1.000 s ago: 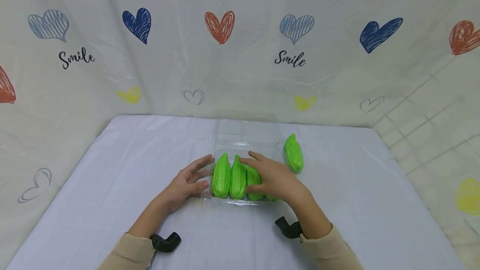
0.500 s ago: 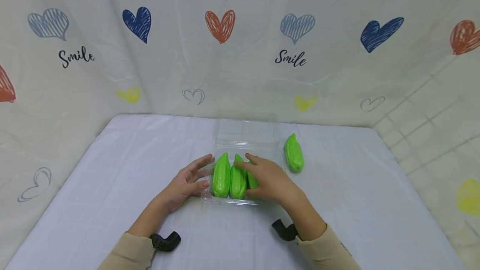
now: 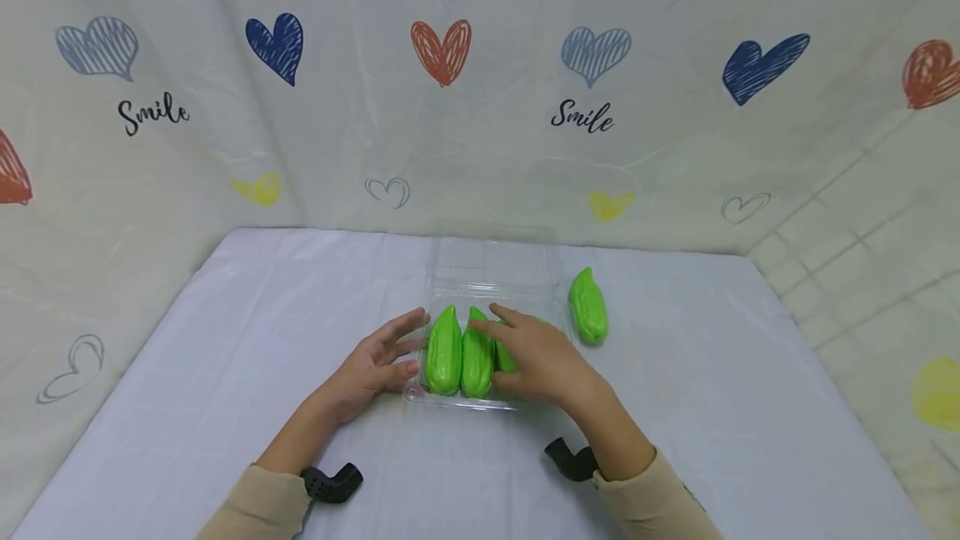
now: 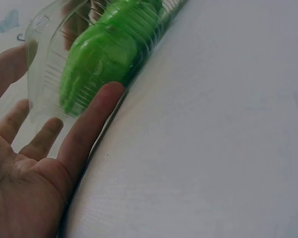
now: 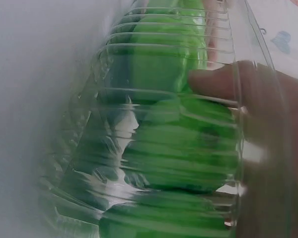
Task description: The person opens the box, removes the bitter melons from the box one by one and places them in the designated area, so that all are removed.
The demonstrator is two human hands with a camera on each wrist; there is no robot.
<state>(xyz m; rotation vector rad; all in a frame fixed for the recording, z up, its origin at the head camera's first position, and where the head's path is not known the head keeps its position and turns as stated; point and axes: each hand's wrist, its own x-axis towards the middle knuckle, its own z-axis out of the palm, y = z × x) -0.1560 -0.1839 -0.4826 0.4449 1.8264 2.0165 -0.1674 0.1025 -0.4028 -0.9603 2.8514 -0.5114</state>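
Note:
A clear plastic clamshell box [image 3: 465,402] stands on the table with its lid [image 3: 491,265] thrown back. Inside, ridged green gourd-shaped pieces lie side by side: the leftmost green piece [image 3: 444,352], a second green piece [image 3: 477,357] and a third green piece [image 3: 506,357], partly covered. My left hand [image 3: 360,375] rests against the box's left side, fingers spread and thumb [image 4: 97,119] along the outer wall. Over the box's right part my right hand [image 3: 543,361] spans the third piece; its thumb [image 5: 213,84] reaches inside among the pieces. Whatever lies under that palm is mostly hidden.
A loose green piece [image 3: 588,307] lies on the white tablecloth [image 3: 675,340] just right of the box. Behind the table hangs a pale curtain [image 3: 480,132] printed with hearts. Black wrist mounts [image 3: 332,483] show below both hands.
My right hand has moved slightly left and lower over the box, covering more of the pieces on the right. The left hand and the loose piece have stayed put.

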